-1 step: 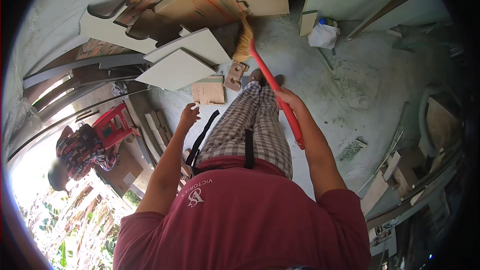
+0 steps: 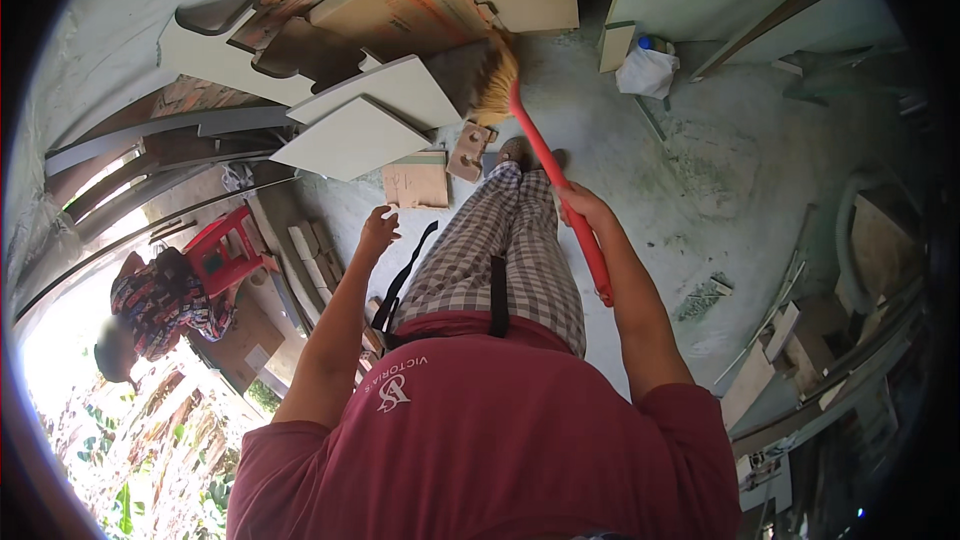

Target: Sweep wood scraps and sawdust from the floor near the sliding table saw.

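One red-handled brush (image 2: 542, 146) shifted rightward; left hand (image 2: 379, 228) unmoved.

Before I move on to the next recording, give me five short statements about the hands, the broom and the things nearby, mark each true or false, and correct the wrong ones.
1. The right hand grips a red-handled broom. True.
2. Both hands grip the broom. False: the left hand is apart from it.
3. The broom's bristles are tan. True.
4. A red bag sits right of the broom. False: the bag there is white.
5. A red stool is at the picture's left. True.
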Available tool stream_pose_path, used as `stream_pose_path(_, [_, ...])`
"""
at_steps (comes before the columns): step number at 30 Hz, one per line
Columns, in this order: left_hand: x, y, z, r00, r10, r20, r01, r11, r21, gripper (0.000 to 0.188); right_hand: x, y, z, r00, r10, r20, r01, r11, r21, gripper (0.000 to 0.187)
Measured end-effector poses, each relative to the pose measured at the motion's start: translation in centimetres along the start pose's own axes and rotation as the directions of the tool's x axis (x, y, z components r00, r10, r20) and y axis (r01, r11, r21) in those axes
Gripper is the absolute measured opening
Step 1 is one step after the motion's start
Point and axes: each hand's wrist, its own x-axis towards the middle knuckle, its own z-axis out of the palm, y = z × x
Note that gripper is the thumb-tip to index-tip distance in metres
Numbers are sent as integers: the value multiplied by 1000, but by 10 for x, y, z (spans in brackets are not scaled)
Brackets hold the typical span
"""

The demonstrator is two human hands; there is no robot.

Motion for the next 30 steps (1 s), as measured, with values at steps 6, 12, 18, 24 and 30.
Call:
stream_pose_path(6, [16,-17,9,996,65,68,-62,997,-48,42,-112,25,1,984,100,-149,-82,989,121,34])
stream_pose_path(12, [32,-6,23,990,117,84,-120,992,29,40,-92,-1,33,997,27,-72,-19,994,112,40])
stream_pose_path(18, [40,22,2,973,199,118,-206,977,51,40,11,-11,39,994,-52,-91,60,994,87,34])
stream_pose_path(24, [43,20,-9,985,161,58,-165,984,72,39,-38,58,10,978,75,-194,-8,947,323,32])
stream_pose_path(30, [42,1,0,981,168,100,-168,986,-4,37,-131,84,26,944,125,-304,-20,944,328,36])
